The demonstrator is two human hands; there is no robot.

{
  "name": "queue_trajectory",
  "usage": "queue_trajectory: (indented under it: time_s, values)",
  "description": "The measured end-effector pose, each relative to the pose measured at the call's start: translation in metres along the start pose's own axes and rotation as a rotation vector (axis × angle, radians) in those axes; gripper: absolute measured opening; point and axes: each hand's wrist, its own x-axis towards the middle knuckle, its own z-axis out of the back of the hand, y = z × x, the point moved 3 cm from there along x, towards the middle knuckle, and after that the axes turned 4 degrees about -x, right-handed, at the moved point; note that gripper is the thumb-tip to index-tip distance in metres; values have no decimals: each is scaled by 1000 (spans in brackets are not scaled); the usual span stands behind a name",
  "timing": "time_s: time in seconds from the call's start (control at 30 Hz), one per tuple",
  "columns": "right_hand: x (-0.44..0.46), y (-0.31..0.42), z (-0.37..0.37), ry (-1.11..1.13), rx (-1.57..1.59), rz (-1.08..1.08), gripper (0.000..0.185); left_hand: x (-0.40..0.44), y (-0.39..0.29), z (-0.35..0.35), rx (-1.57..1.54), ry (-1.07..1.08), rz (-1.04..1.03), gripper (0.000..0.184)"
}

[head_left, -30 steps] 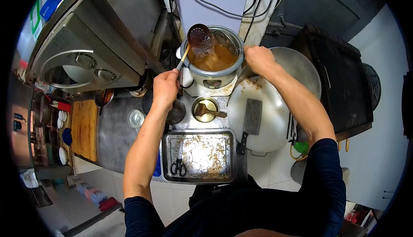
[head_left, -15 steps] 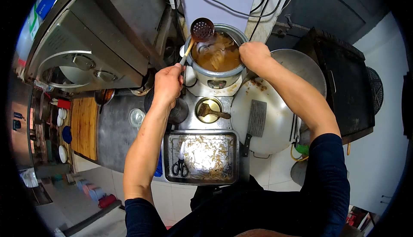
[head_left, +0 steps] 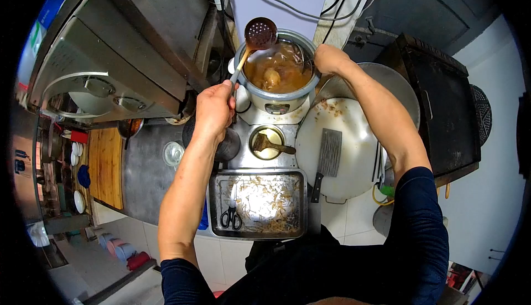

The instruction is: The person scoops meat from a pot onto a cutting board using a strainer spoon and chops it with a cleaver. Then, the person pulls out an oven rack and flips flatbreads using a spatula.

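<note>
My left hand (head_left: 214, 108) is closed round the handle of a perforated skimmer (head_left: 260, 32), whose dark bowl is raised over the far left rim of an electric cooker pot (head_left: 278, 96). Brown broth (head_left: 257, 75) fills the pot, with pale, blurred pieces of food at its surface. At the pot's right rim, my right hand (head_left: 331, 60) is closed; a dark, thin-edged utensil reaches into the broth beside it, its handle hidden by the fingers. I cannot tell what kind of utensil it is.
Nearer me stand a small bowl with a brush (head_left: 271, 143) and a metal tray (head_left: 259, 233) holding scissors (head_left: 231, 216) and scraps. A cleaver (head_left: 330, 153) lies on a large white lid (head_left: 357, 177) at right. A dark griddle (head_left: 448, 111) stands farther right.
My right hand has moved slightly up and right along the pot's rim. The skimmer has lifted a little, and the food pieces in the broth have shifted.
</note>
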Motion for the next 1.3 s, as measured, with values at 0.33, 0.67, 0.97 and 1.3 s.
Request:
queue_trajectory:
  time_s: [0.33,0.67,0.97,1.3]
  values:
    - [10,22,-14,-124,371,-155,27,1,0,-5,-41,-11,11,28]
    - [51,26,-67,-204,479,-199,21,-1,-1,-12,-62,10,-9,29]
    - [20,21,-55,-306,554,-173,24,-2,0,-11,-63,25,-7,31]
    - [-3,12,-46,-211,492,-12,23,-6,5,-6,-53,25,9,32]
